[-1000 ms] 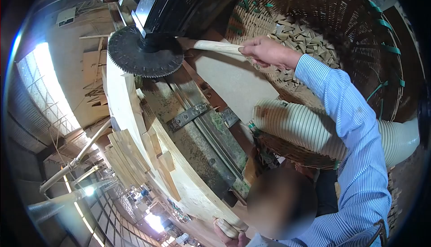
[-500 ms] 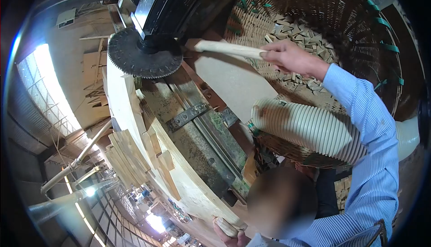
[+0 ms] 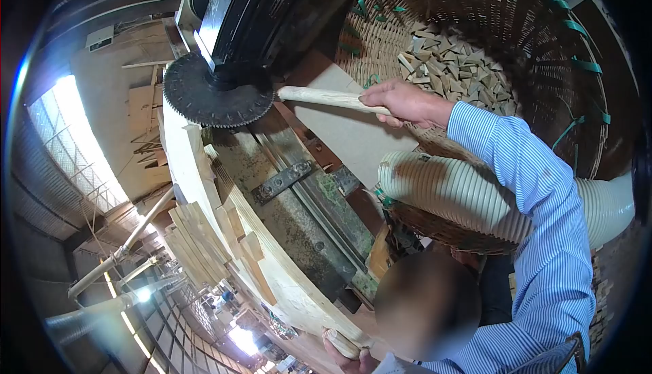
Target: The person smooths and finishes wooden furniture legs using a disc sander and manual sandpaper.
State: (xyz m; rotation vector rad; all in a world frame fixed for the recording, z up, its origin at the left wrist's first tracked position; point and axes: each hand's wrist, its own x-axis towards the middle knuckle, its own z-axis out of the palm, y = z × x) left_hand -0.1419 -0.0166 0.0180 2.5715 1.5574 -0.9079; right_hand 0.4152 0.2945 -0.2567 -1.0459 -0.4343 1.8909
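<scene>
My right hand (image 3: 407, 103), at the end of a blue-striped sleeve, is closed around one end of a pale wooden stick (image 3: 319, 97). The stick's far end lies right at the toothed rim of a large circular saw blade (image 3: 197, 95). At the bottom edge, my left hand (image 3: 350, 360) grips another pale piece of wood (image 3: 343, 342), whose rounded end shows beside the long board; part of this hand is cut off by the frame. Between the two hands lies the saw's metal bed (image 3: 305, 211) with its rails.
A wicker basket (image 3: 570, 102) holds many small wood offcuts (image 3: 455, 68). A ribbed hose (image 3: 448, 187) crosses its near side. Wood scraps (image 3: 248, 255) rest on a long pale board (image 3: 292, 282), with stacked slats (image 3: 193, 238) beyond. The saw's housing (image 3: 261, 21) sits beside the blade.
My right hand has moved left and slightly down, bringing the stick's end to the blade's rim. My left hand stays in the same place.
</scene>
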